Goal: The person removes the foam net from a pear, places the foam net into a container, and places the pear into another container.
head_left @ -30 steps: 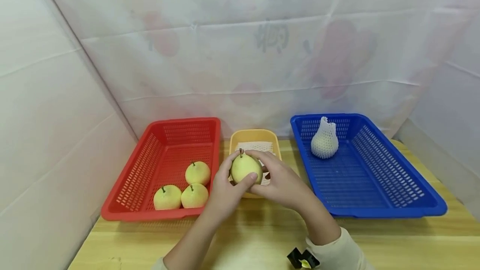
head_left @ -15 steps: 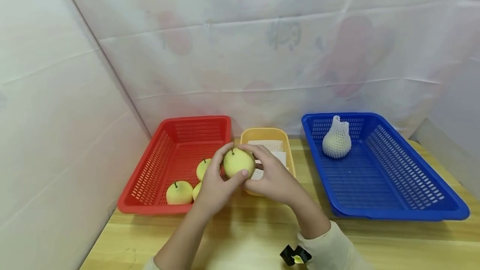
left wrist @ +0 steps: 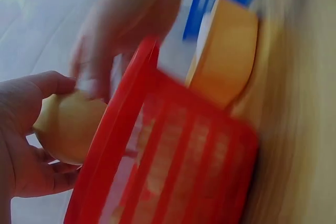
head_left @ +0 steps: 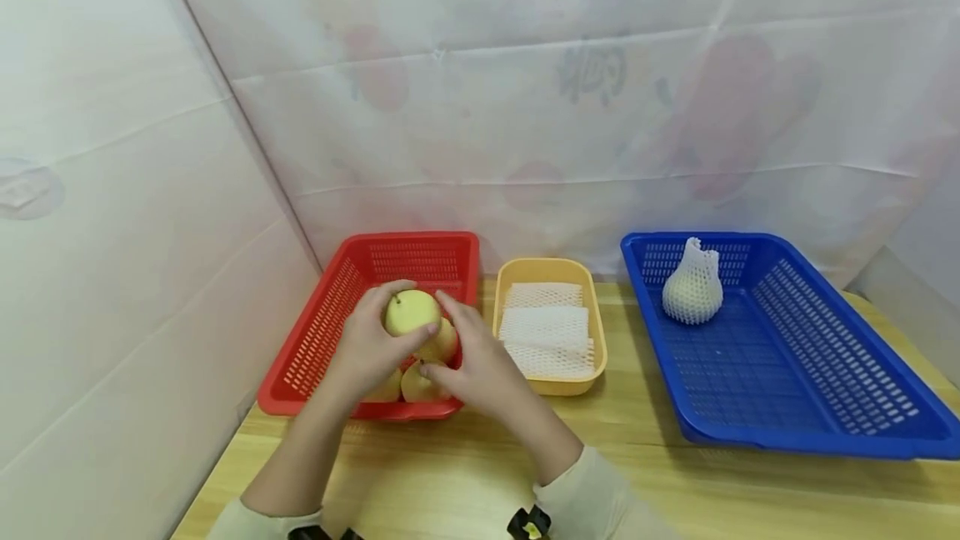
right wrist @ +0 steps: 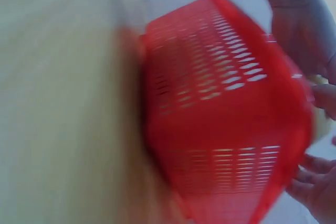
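Observation:
A yellow-green pear is in my left hand, above the front part of the red basket. Thumb and fingers curl round the fruit, as the left wrist view shows of the same pear. My right hand stands at its right side, thumb and index spread apart, not gripping it. Below the hands lie other pears, one pear near the basket's front wall and another pear just behind; the left hand partly hides more. In the right wrist view the basket wall covers much of the pear.
To the right of the red basket stands a yellow bin with white foam net sleeves. Farther right, a blue basket holds one pear in a foam net. White cloth walls enclose the wooden table.
Both hands have moved left from in front of the yellow bin to over the red basket, carrying the pear. The right hand has let go of it. The head view has shifted left.

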